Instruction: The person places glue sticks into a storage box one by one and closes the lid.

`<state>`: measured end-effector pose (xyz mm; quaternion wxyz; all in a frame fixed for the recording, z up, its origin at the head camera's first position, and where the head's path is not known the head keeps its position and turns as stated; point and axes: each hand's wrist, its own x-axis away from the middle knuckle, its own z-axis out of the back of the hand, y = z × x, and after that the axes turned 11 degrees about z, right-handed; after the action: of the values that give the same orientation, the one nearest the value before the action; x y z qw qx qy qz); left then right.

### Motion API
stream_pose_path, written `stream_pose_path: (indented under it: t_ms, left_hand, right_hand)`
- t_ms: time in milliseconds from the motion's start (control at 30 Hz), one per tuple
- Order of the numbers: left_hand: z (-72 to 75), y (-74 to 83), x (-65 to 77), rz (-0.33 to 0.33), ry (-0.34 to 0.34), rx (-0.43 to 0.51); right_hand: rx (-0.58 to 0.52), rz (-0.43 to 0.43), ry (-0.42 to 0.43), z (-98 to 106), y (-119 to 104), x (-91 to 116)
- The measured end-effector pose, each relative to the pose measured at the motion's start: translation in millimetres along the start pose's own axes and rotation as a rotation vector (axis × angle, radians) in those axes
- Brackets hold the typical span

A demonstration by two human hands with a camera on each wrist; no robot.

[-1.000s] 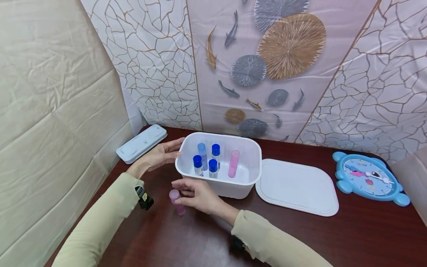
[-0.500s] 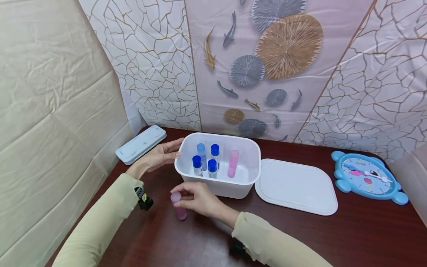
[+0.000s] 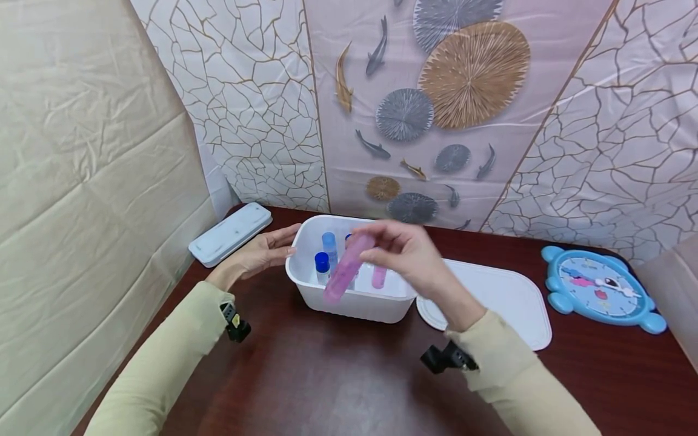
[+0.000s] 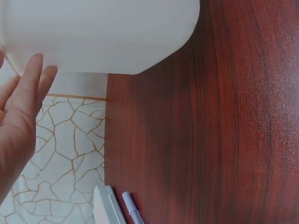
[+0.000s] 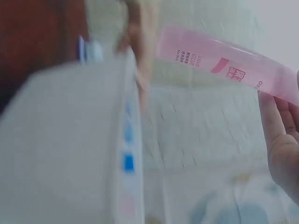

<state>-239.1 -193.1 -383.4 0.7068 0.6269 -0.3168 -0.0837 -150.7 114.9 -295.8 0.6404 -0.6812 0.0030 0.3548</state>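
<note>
My right hand (image 3: 406,254) pinches a pink liquid glue bottle (image 3: 349,269) by its upper end, tilted over the front rim of a white plastic tub (image 3: 354,306). Printing with the words "liquid glue" shows on the bottle (image 5: 215,60) in the right wrist view. My left hand (image 3: 256,254) touches the tub's left end, its fingers nearly straight along the outer wall (image 4: 103,42) in the left wrist view. Inside the tub stand a light blue bottle (image 3: 329,243), a clear bottle with a dark blue cap (image 3: 322,264) and another pink bottle (image 3: 378,277); the held bottle partly hides others.
A white lid (image 3: 498,303) lies to the right of the tub, partly behind my right forearm. Farther right is a blue animal-shaped clock (image 3: 600,287). A pale blue case (image 3: 231,235) lies at the back left, near the fabric wall (image 3: 256,103).
My right hand has gripped the pink glue bottle that stood on the table, lifted it and carried it rightward and up over the tub. The left hand stays at the tub's left end.
</note>
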Motion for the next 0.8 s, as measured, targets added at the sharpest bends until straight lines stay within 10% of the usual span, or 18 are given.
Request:
stream_pose_path:
  t_ms: [300, 800]
  left_hand:
    - [-0.1, -0.1, -0.5, 0.007, 0.001, 0.021]
    - [0.1, 0.2, 0.0, 0.023, 0.013, 0.018]
  right_hand:
    - [0.100, -0.094, -0.001, 57.1, 33.7, -1.8]
    - [0.213, -0.228, -0.313, 59.4, 75.6, 2.9]
